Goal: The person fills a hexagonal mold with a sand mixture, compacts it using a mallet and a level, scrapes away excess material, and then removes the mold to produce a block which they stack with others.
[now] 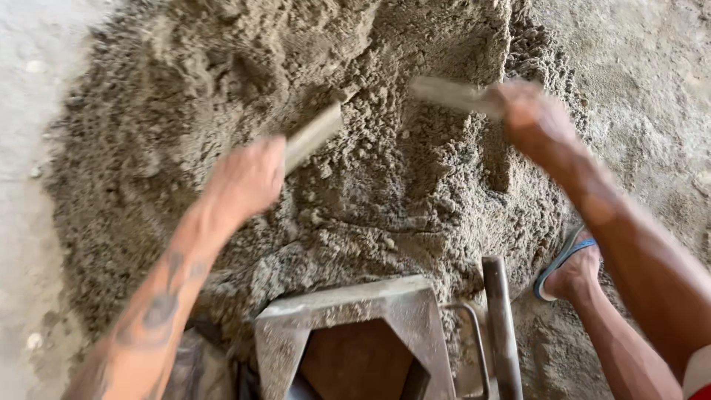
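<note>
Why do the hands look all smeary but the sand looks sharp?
In the head view, the left hand and right hand are blurred as if moving fast, and so are the flat tools they grip; the sand pile and metal mould look crisp; daylight is soft, with no glare.

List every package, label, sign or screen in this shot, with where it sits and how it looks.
None in view: no package, label, sign or screen.
What does show: a grey-brown sand heap, a metal mould at the bottom edge, and the left hand and right hand each holding a flat tool, too blurred to make out further.
</note>
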